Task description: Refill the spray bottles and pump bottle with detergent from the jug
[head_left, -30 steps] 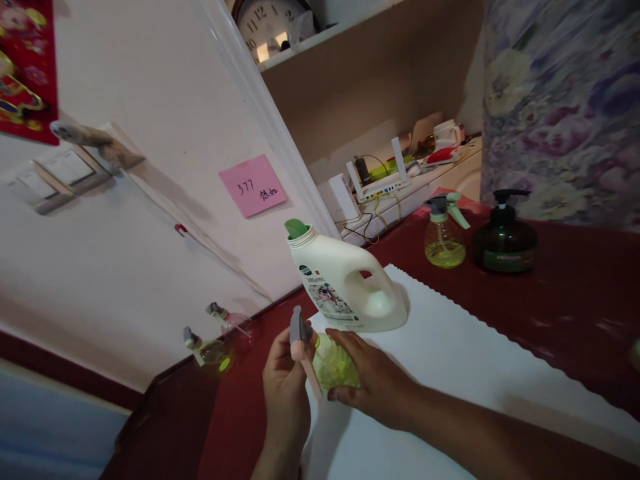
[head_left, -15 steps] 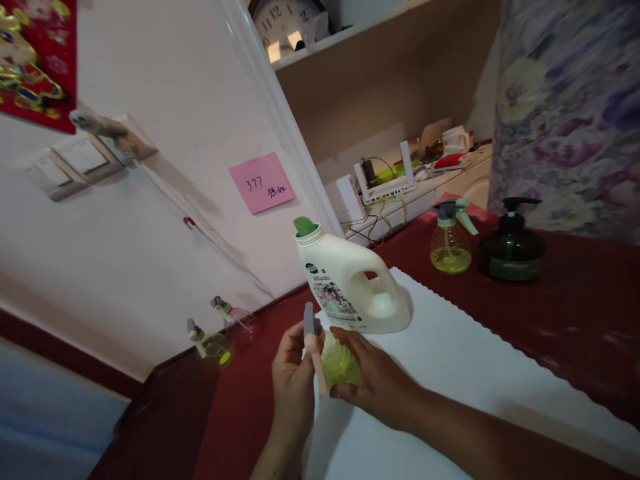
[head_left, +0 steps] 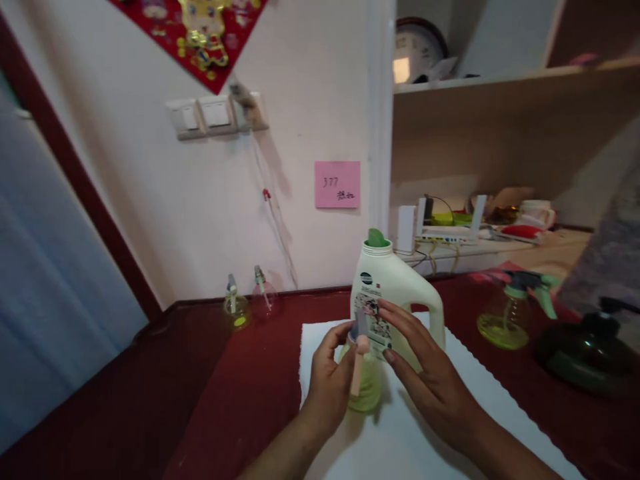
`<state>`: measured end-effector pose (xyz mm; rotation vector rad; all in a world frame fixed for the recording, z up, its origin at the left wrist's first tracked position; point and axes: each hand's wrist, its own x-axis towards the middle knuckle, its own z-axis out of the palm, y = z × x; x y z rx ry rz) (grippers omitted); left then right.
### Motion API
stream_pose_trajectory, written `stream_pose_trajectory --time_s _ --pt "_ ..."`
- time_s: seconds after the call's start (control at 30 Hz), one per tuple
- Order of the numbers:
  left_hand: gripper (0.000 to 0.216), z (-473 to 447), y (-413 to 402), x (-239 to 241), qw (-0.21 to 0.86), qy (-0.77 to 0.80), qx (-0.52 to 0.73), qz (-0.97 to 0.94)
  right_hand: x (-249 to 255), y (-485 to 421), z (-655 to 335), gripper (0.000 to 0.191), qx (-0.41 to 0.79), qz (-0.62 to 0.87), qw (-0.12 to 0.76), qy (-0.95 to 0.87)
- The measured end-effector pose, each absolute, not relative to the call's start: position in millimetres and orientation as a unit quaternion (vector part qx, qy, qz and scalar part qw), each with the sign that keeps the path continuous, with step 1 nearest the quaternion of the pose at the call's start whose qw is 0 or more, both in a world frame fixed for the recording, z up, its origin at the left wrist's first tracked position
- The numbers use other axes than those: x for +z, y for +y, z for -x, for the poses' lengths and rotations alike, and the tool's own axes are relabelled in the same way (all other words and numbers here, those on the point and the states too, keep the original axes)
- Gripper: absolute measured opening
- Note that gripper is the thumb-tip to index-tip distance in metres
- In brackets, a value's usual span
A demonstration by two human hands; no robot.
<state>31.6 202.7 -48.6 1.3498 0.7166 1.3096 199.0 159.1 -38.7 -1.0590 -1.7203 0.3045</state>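
The head had turned, so the wall and the pink note (head_left: 337,184) stood upright in the view, where half a second earlier they had leaned. The more important change was at the right hand (head_left: 430,377). Before, it had been wrapped around the body of the small spray bottle (head_left: 367,392). Now it was released, with the fingers stretched out and lifted off the body. Its fingertips reached toward the grey spray head (head_left: 359,332), in front of the label of the white detergent jug (head_left: 400,293). I could not tell if they touched the head.

The left hand (head_left: 330,383) stayed closed on the neck of the bottle, just under the spray head, with the pink trigger hanging down beside its thumb. So the bottle was held by one hand only.

The small spray bottle stood upright on the white mat (head_left: 410,440), just in front of the jug, which had its cap off. The mat lay on the red counter (head_left: 240,373). Two more small sprayers (head_left: 234,310) stood well apart at the wall. A sprayer with green trigger (head_left: 505,320) and a dark pump bottle (head_left: 585,353) stood at the right.
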Motion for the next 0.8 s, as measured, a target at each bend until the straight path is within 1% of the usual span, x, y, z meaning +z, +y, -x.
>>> stream_pose_trajectory --time_s 0.13,0.3,0.43,0.5,0.6,0.73,0.8 --pt "0.033 -33 198 -48 0.513 0.284 0.572 -0.573 2 177 -213 0.045 0.071 0.384 0.381 -0.838" --pt "0.036 -37 193 -56 0.525 0.288 0.583 -0.549 30 195 -216 0.038 0.074 0.345 0.275 -0.894" --pt "0.033 -37 192 -60 0.499 0.318 0.573 -0.567 43 201 -212 0.034 0.075 0.354 0.210 -0.908" --pt "0.037 -36 192 -58 0.496 0.316 0.566 -0.578 47 203 -208 0.034 0.064 0.373 0.191 -0.906" --pt "0.046 -33 191 -55 0.506 0.327 0.546 -0.582 48 202 -203 0.033 0.042 0.396 0.188 -0.898" --pt "0.042 -32 191 -55 0.510 0.335 0.533 -0.586 47 200 -198 0.030 0.037 0.404 0.184 -0.895" --pt "0.045 -32 192 -55 0.511 0.330 0.534 -0.587 46 200 -198 0.029 0.041 0.413 0.188 -0.890"
